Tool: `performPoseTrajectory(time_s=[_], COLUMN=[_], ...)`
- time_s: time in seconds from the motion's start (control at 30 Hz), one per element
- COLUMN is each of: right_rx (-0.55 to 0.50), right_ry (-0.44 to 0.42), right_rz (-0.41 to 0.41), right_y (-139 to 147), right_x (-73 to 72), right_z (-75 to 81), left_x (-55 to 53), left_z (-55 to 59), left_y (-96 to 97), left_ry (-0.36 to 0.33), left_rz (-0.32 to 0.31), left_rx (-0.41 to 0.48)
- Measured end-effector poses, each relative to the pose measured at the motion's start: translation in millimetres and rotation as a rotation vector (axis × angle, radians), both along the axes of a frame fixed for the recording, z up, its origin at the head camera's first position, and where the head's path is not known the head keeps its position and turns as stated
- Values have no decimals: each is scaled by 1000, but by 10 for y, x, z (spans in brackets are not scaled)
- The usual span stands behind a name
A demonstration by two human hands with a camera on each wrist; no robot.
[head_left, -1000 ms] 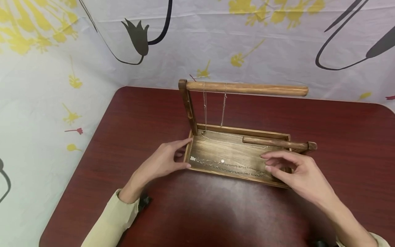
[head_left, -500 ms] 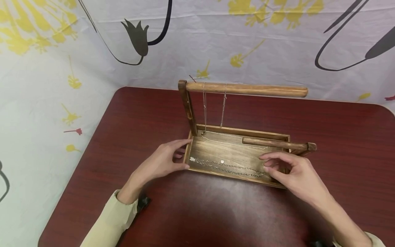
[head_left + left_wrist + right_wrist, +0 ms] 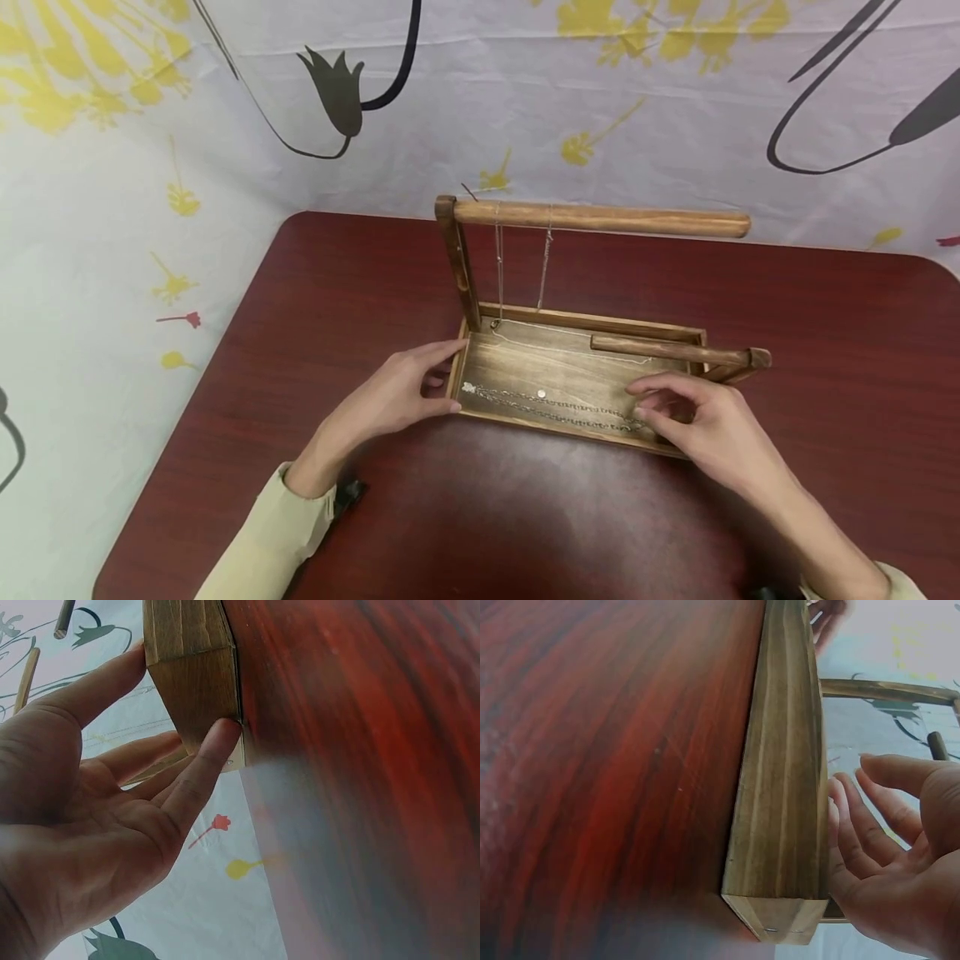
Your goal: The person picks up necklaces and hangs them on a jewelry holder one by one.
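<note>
A wooden jewelry stand has a shallow tray (image 3: 525, 346), a long upper bar (image 3: 637, 218) and a shorter lower bar (image 3: 660, 347). My left hand (image 3: 390, 392) touches the tray's left end, thumb at the near corner, fingers fairly straight. My right hand (image 3: 712, 425) hovers over the tray's right end, fingers loosely bent; nothing shows between them in the right wrist view. Close to its thumb ends a chunky chain necklace (image 3: 555, 408), with a pale pendant (image 3: 468, 387) at its left. Behind lies a thin necklace (image 3: 551, 346).
Two fine chains (image 3: 500, 267) hang from the upper bar. A small white disc (image 3: 542, 393) lies in the tray. The stand rests on a dark red table (image 3: 360, 275). A flower-patterned cloth (image 3: 480, 108) rises behind it.
My right hand has shifted slightly left, toward the right end of the chunky chain. My left hand and the stand have stayed in place.
</note>
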State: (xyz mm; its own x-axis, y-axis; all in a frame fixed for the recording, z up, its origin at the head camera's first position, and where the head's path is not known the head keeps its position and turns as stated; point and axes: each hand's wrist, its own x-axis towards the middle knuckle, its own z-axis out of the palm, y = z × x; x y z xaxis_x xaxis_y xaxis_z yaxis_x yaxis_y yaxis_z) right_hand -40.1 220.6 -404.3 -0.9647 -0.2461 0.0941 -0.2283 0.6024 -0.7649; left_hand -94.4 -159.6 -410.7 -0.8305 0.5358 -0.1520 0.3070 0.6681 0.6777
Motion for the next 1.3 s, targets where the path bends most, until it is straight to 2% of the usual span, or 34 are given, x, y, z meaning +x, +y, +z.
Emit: performPoseTrajectory(time_s=[0.23, 0.47, 0.77, 0.9, 1.3], right_rx=[47, 84, 80, 93, 142], right_ry=[-37, -32, -60, -52, -104], right_rz=[9, 9, 20, 20, -4], right_y=[-20, -43, -105, -109, -154], right_x=[-9, -31, -56, -62, -81], right_z=[-68, -94, -151, -171, -197], left_x=[-7, -14, -8, -5, -3], left_z=[-1, 5, -8, -15, -21], left_y=[-13, -12, -22, -27, -26], left_ry=[-19, -25, -13, -2, 5], left_rz=[-2, -1, -10, -13, -22], left_rx=[13, 8, -12, -20, -12])
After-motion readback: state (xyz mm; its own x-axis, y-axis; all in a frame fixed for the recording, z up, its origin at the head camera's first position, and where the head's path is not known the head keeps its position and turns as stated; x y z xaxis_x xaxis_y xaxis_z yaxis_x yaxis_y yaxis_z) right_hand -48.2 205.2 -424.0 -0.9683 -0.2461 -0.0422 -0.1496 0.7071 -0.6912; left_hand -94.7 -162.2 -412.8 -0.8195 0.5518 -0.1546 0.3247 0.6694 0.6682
